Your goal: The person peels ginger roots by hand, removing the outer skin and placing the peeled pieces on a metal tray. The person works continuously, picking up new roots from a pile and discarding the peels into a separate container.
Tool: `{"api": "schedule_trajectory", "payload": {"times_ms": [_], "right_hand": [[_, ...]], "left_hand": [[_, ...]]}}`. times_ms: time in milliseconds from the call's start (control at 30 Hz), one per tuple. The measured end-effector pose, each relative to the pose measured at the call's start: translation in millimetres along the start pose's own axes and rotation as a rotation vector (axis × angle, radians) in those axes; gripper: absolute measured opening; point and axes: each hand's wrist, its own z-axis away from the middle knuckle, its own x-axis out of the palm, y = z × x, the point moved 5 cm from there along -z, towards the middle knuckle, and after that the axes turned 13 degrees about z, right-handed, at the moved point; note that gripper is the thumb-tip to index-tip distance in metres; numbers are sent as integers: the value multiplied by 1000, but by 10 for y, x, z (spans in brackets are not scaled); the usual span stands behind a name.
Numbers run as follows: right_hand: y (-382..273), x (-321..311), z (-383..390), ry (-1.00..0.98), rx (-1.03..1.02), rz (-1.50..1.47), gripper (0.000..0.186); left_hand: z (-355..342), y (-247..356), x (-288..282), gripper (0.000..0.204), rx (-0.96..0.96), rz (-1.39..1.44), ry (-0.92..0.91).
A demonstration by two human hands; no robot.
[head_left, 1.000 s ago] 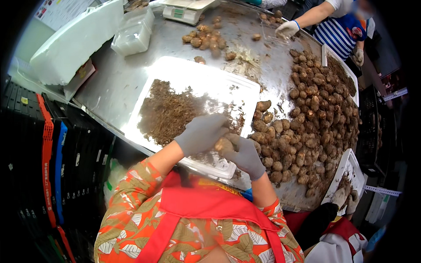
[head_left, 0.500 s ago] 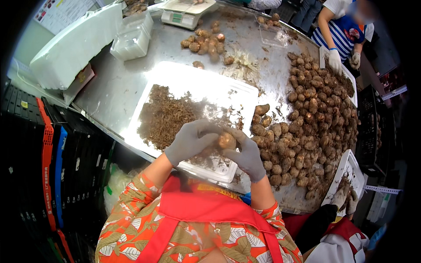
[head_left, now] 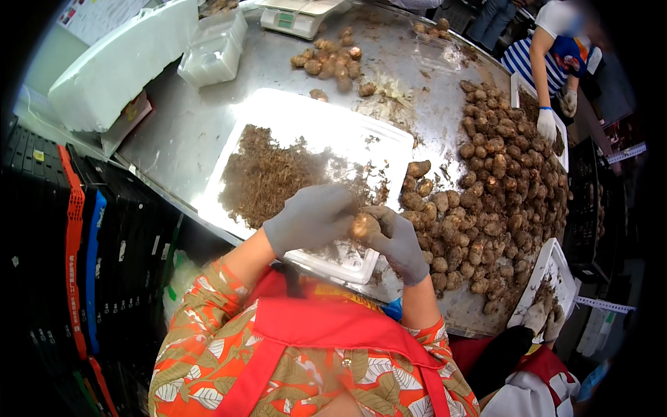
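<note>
In my grey-gloved right hand (head_left: 401,243) is a small round taro (head_left: 364,226), pale brown with its hairy skin mostly off. The fingers and thumb wrap it from the right. My left hand (head_left: 314,217), gloved in grey too, is closed against the taro's left side; its fingertips are hidden, so what they pinch cannot be seen. Both hands are over the near edge of a white foam tray (head_left: 306,111). Brown fibrous taro peelings (head_left: 267,177) are heaped in the tray's left half, with loose scraps to the right.
Right of the tray spreads a big pile of unpeeled taros (head_left: 497,187). Cleaner taros (head_left: 333,64) lie beyond it, near a scale (head_left: 295,21) and clear plastic boxes (head_left: 212,59). Black crates (head_left: 132,257) stack at left. Co-workers' gloved hands (head_left: 546,125) are at trays on the right.
My left hand has closed and moved right, up against the taro. The right hand has turned slightly and shifted right with it. The far co-worker's hand has moved a little nearer.
</note>
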Motion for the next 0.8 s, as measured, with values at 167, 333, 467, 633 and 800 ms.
{"api": "schedule_trajectory", "payload": {"times_ms": [167,333,467,633,800], "right_hand": [[-155,-9,6,59,-158,430,51],[-146,34,-15,155,-198,580,48],[-176,67,-64,271,-247,772,46],[-208,4,-44,336,-173,666,47],[-222,-14,-27,357,-239,524,52]], "left_hand": [[24,-85,30,11,-120,148,37],[7,-155,75,10,-123,70,24],[50,-126,157,9,-218,171,-38],[175,-187,178,12,-335,420,67],[228,-251,93,18,-408,365,140]]}}
